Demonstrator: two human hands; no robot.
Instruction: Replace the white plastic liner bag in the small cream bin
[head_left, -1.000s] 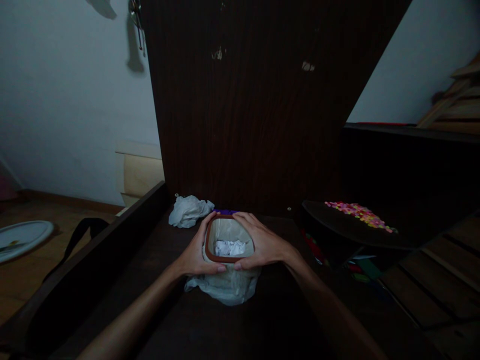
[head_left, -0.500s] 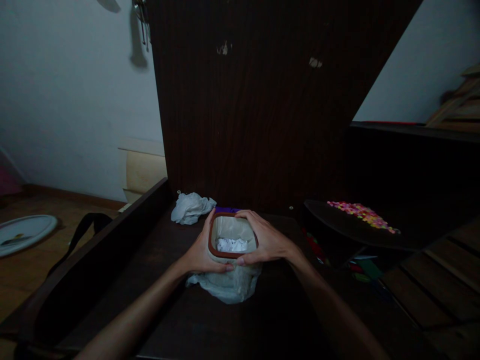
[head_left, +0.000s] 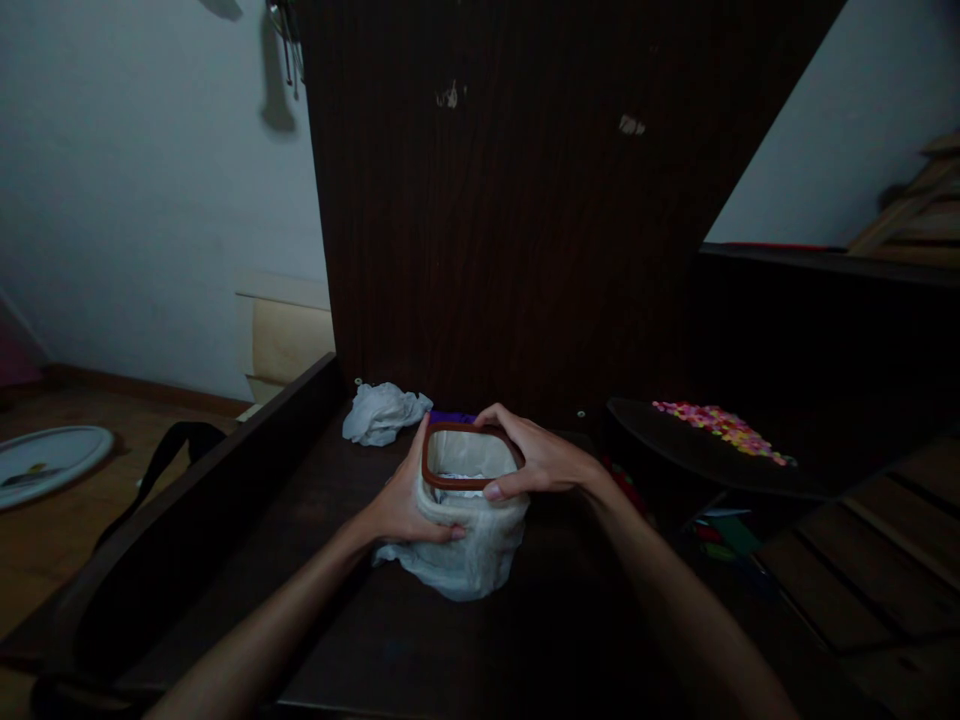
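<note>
A small bin (head_left: 480, 550), lined with a whitish plastic bag, stands upright on the dark surface. My left hand (head_left: 405, 505) is wrapped round its left side, thumb across the front. Along the top runs a brown rounded-square rim (head_left: 454, 484), sitting a little above the bin's edge at the front. My right hand (head_left: 536, 455) pinches this rim at its right side, thumb in front and fingers behind. Crumpled white paper (head_left: 459, 492) partly shows inside the bin. The bag's loose edge (head_left: 427, 572) spreads at the base.
A crumpled white plastic bag (head_left: 384, 412) lies behind on the left, near a purple item (head_left: 450, 417). A dark upright panel (head_left: 510, 220) rises at the back. Small colourful pieces (head_left: 720, 430) lie on a dark shelf at right. A raised side board (head_left: 225, 490) borders the left.
My right hand has raised the brown rim slightly, and it now sits apart from the bin's front edge. Less of the paper inside shows. My left hand stays on the bin.
</note>
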